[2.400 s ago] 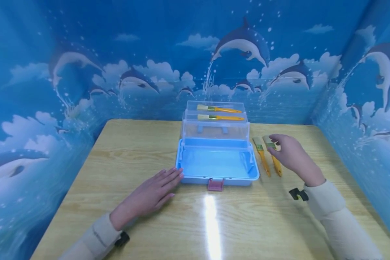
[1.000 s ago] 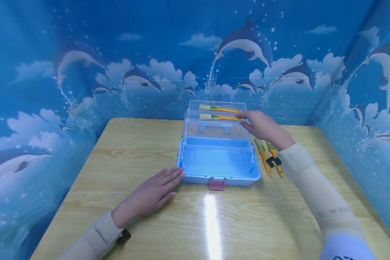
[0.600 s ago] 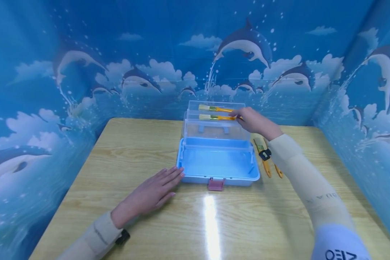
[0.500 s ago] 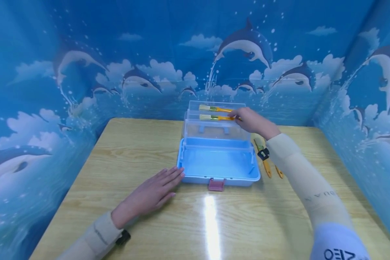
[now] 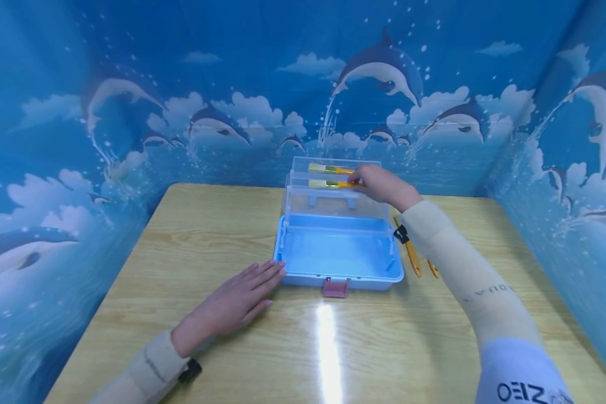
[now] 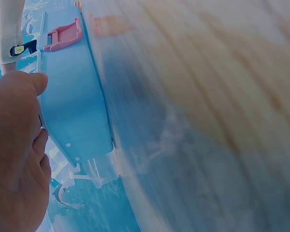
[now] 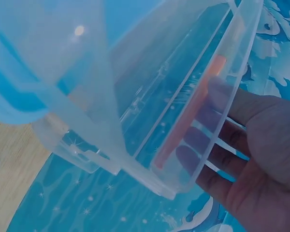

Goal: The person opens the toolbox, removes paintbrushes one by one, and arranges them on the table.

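Observation:
An open light-blue box (image 5: 338, 252) with clear tiered trays (image 5: 303, 205) stands at mid-table, its pink latch (image 5: 335, 288) facing forward. Two paintbrushes with orange handles lie crosswise in the upper trays: a rear paintbrush (image 5: 328, 168) and a front paintbrush (image 5: 328, 184). My right hand (image 5: 379, 183) pinches the handle of the front paintbrush; its fingers show blurred through the clear tray wall (image 7: 203, 159) in the right wrist view. The handle ends are hidden behind this hand. My left hand (image 5: 234, 300) lies with straight fingers, fingertips touching the box's left front corner.
Two more paintbrushes lie on the table right of the box, partly covered by my right sleeve (image 5: 464, 275): a nearer paintbrush (image 5: 413, 259) and a farther paintbrush (image 5: 434, 269). A dolphin-print curtain (image 5: 232, 84) borders the wooden table (image 5: 207, 224) behind and at both sides.
From above the table paintbrushes, my right hand has moved up and left to the trays, then slid left along the front paintbrush's handle. My left hand has stayed in place.

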{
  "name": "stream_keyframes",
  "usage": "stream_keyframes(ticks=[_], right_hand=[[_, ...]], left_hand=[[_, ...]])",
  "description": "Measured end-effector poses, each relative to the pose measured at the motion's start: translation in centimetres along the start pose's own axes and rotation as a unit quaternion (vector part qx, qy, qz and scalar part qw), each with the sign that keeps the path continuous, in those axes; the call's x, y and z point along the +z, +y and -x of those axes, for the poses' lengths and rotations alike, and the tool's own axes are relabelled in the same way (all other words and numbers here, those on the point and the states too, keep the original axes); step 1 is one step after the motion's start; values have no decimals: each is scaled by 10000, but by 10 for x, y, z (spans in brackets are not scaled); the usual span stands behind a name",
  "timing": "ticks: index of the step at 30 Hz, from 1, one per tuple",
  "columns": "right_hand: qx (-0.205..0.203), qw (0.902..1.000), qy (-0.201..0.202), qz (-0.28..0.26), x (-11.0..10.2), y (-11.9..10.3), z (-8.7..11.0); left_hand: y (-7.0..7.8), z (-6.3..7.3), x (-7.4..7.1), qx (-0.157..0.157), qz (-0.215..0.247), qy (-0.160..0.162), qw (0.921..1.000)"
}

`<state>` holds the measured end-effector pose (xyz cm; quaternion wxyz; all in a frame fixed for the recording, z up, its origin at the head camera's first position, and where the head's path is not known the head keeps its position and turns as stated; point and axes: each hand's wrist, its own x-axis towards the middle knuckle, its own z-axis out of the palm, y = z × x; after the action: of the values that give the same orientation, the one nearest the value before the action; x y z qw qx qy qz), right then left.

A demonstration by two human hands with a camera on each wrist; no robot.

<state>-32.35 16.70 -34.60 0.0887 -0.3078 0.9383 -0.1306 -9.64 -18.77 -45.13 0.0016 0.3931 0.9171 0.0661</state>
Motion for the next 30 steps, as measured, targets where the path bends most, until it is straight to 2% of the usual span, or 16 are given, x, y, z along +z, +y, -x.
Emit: stream_keyframes(ticks=[5, 12, 18, 30], right_hand=[[-80, 9998, 49, 160, 1, 1, -5], [162, 9995, 41, 262, 4, 0, -7], [194, 9995, -22, 237, 5, -1, -7], [-181, 9994, -74, 270, 8, 4, -8]], left_hand=[[0, 1, 0, -22, 36, -9, 10000], [-1, 1, 0, 11, 36, 41, 10000], [-1, 1, 1, 41, 56, 75, 9999], [-1, 1, 0, 20, 50, 35, 10000]])
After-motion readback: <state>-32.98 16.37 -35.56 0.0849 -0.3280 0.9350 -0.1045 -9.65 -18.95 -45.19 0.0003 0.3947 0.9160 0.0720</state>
